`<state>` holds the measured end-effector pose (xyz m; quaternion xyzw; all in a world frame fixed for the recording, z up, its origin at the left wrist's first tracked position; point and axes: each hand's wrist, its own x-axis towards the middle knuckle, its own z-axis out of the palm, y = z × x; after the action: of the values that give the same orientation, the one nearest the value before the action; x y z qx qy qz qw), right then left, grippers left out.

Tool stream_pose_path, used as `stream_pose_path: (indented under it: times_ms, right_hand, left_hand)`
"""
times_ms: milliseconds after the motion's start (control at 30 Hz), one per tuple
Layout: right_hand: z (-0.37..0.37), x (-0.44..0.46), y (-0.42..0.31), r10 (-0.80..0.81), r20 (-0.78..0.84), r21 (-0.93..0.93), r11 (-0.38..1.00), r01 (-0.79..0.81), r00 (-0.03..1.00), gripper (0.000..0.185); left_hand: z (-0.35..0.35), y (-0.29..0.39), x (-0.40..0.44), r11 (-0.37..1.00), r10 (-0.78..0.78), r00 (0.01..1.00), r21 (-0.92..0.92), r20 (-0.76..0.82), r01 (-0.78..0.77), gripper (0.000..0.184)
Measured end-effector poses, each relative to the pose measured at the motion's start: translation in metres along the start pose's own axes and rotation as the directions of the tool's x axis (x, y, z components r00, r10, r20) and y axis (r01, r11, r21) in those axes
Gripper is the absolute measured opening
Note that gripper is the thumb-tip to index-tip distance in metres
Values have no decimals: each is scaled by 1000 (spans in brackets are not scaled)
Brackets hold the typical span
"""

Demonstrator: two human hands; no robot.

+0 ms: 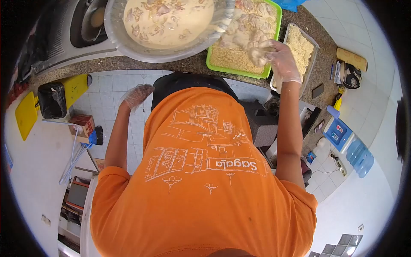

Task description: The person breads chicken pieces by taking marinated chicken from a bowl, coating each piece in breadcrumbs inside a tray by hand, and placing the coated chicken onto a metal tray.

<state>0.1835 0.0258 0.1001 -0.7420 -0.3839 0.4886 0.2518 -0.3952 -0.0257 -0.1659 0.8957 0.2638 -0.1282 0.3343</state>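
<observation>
My right hand (283, 62), in a clear plastic glove, is over the right side of a green-rimmed tray (208, 60). Its fingers are closed on a pale, batter-coated piece of chicken (258, 55). Light crumbs (235, 60) fill the near part of this tray, with coated chicken pieces (248, 26) lying farther back. To the left, a big metal bowl (113, 36) contains creamy batter (171, 32) with several chicken pieces in it. My left hand (138, 96), also gloved, hangs below the counter edge beside my body, fingers loosely extended and holding nothing.
A second container (316, 51) holding crumbs (298, 45) stands right of the tray. The sink (87, 25) is at far left on the granite counter (188, 68). A phone (317, 91) lies at right. A black-lined bin (51, 100) stands below left.
</observation>
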Motion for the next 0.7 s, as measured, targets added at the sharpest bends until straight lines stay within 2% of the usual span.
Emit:
stream_pose_path:
  times_ms: [67,100,133,167,200,267,300,333,367,433,467,500,533,567,600,667,700]
  right_hand:
    - [2,3,21,-15,71,56,998,11,997,31]
    - [2,8,38,-25,108,85,996,16,994,32]
    - [0,30,95,-82,-6,-41,996,82,997,35]
    - [-2,29,102,-128,-21,-165,979,123,992,35]
    - [-2,29,106,-176,-31,-287,945,160,984,34]
    - [-11,24,124,-189,-89,-301,941,155,978,31]
    - [-15,21,134,-196,-118,-307,939,151,974,29]
    - [-20,4,123,-96,-139,-251,966,58,986,29]
    - [-24,-6,120,6,-155,-192,981,-36,988,28]
    - [-19,-3,153,-133,-130,-307,948,88,982,30]
    - [-15,0,168,-201,-115,-362,921,147,973,31]
    - [-9,1,172,-164,-163,-381,920,91,973,39]
    - [3,2,172,-128,-209,-399,916,35,969,47]
    - [13,5,173,-94,-257,-415,910,-21,962,56]
    - [23,19,186,-46,-258,-452,889,-79,965,55]
    - [45,29,190,-94,-350,-529,841,-113,932,57]
    - [56,32,190,-120,-395,-563,815,-137,911,57]
  left_hand:
    - [-29,27,10,898,213,976,386,39,-212,44]
    - [-48,45,19,924,223,974,310,37,-224,42]
    - [-71,67,29,944,232,972,232,35,-234,40]
    - [-92,88,41,958,241,970,153,33,-243,38]
    - [-111,109,55,976,193,980,97,46,-197,38]
    - [-147,155,84,995,99,992,-17,83,-98,37]
    - [-173,181,102,958,-34,995,-280,92,58,38]
    - [-200,208,120,833,-161,978,-514,131,205,41]
    - [-213,231,138,632,-269,942,-702,198,328,44]
    - [-186,251,180,241,-414,909,-959,36,148,48]
    - [-177,256,198,38,-501,865,-999,-16,3,51]
    - [-181,263,209,433,-476,876,-888,-78,156,52]
    - [-190,271,218,746,-429,895,-608,-124,273,52]
    - [-195,277,228,918,-368,918,-212,-145,335,52]
    - [-193,283,241,887,-436,883,-249,-175,389,52]
    - [-184,290,262,812,-564,795,-325,-223,485,53]
    - [-180,287,269,809,-567,798,-324,-203,492,52]
